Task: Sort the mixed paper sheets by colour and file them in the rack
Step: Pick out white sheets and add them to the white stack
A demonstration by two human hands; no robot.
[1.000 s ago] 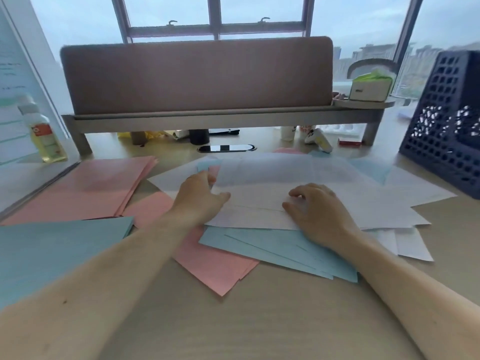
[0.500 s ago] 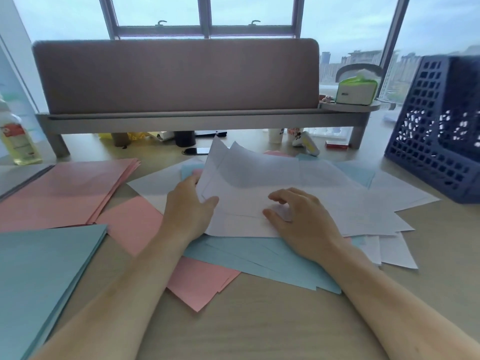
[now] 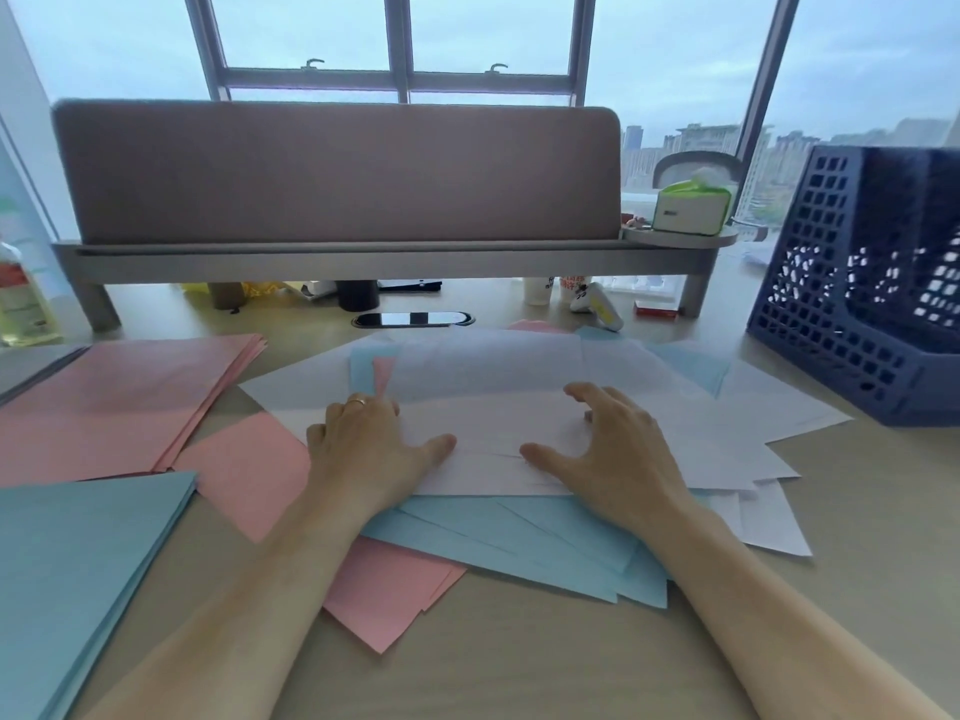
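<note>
A mixed pile lies mid-desk: white sheets [image 3: 519,366] on top, loose blue sheets [image 3: 519,543] and loose pink sheets [image 3: 249,459] beneath. My left hand [image 3: 369,449] holds the left edge of the top white sheets, thumb on top and fingertips tucked out of sight. My right hand [image 3: 613,459] presses on the same sheets with spread fingers. A sorted pink stack [image 3: 119,392] lies far left, a sorted blue stack [image 3: 78,563] near left. The dark blue lattice rack [image 3: 841,314] stands at the right.
A grey shelf with a brown panel [image 3: 337,174] spans the back and carries a tissue box [image 3: 691,210]. Small items sit under it, with a black cable port [image 3: 413,319] in front. A bottle [image 3: 21,298] stands far left.
Half a second ago the top white sheet's left edge was raised; it now lies flat. My right hand's fingers have spread wider on the sheets.
</note>
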